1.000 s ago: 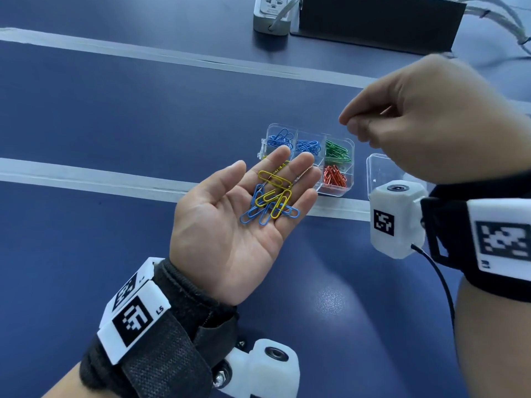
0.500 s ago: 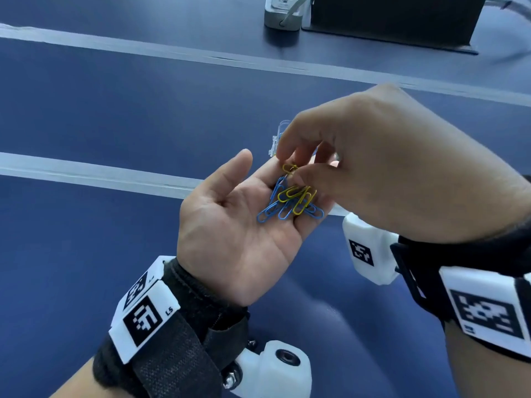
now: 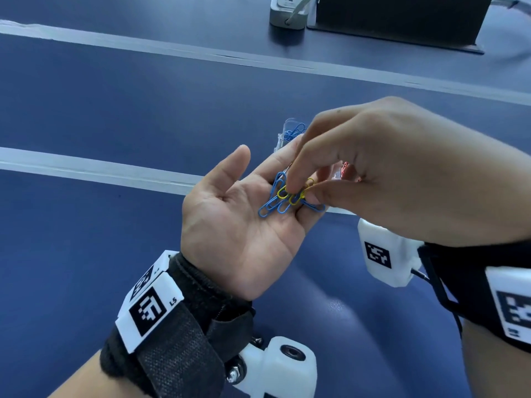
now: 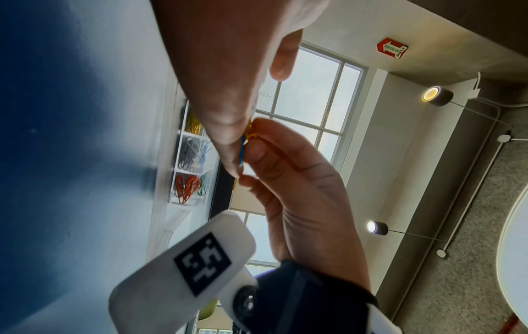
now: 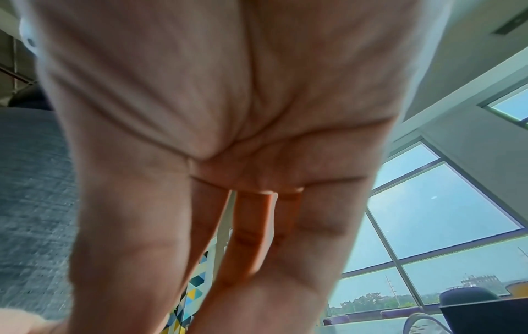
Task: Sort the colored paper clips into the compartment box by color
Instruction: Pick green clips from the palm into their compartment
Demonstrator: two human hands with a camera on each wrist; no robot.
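Note:
My left hand [image 3: 258, 191] lies palm up over the blue table, fingers straight, carrying a small heap of blue paper clips [image 3: 271, 203] and yellow paper clips [image 3: 293, 196]. From above, my right hand [image 3: 304, 192] reaches in, its index finger and thumb pinching a yellow clip in the heap. The left wrist view shows that yellow clip [image 4: 253, 135] at the right fingertips [image 4: 257, 147]. The clear compartment box [image 3: 288, 130] stands behind the hands, mostly hidden, with blue clips in its visible corner. Its cells [image 4: 190, 158] hold yellow, grey-blue, red and green clips. The right wrist view shows only my palm.
White tape lines [image 3: 115, 169] cross the blue table. A white power strip [image 3: 287, 12] and a black box [image 3: 402, 21] sit at the far edge. The right wrist camera [image 3: 385, 251] hangs just right of my left hand.
My right hand came down from above the box onto the left palm and closed its index finger and thumb on a yellow clip. The left hand stayed palm up.

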